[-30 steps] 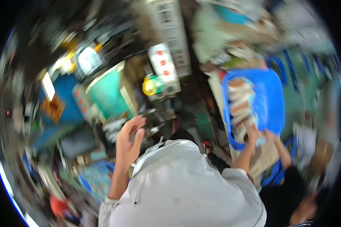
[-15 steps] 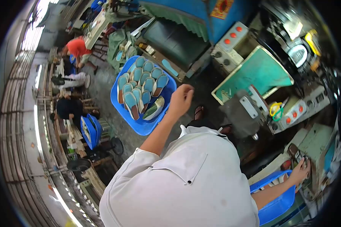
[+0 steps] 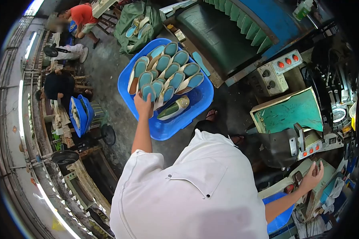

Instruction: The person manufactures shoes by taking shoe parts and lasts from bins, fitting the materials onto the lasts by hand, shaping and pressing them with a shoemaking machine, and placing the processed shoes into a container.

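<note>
A blue basin [image 3: 159, 131] at upper centre-left holds several shoes with light-blue insoles [image 3: 162, 62], lying in overlapping rows. One green and cream shoe [image 3: 173, 109] rests apart on the basin's bare side. My left hand [image 3: 144, 104] is closed around the heel end of a shoe [image 3: 148, 91] at the near edge of the pile. Over at the lower right, my right hand [image 3: 313, 177] is raised with its fingers apart and nothing in it, above a pale bench and close to a second blue basin [image 3: 281, 217].
A machine with a dark green belt [image 3: 211, 38] stands beyond the basin. On the right are a green-lined tray [image 3: 293, 113] and control boxes with red buttons [image 3: 287, 62]. Co-workers [image 3: 83, 16] sit at the far left, near stacked blue bins [image 3: 80, 115].
The view has turned and shifted toward the shoe-filled basin. My left hand has reached into it and taken hold of a shoe. My right hand has let go of a dark item.
</note>
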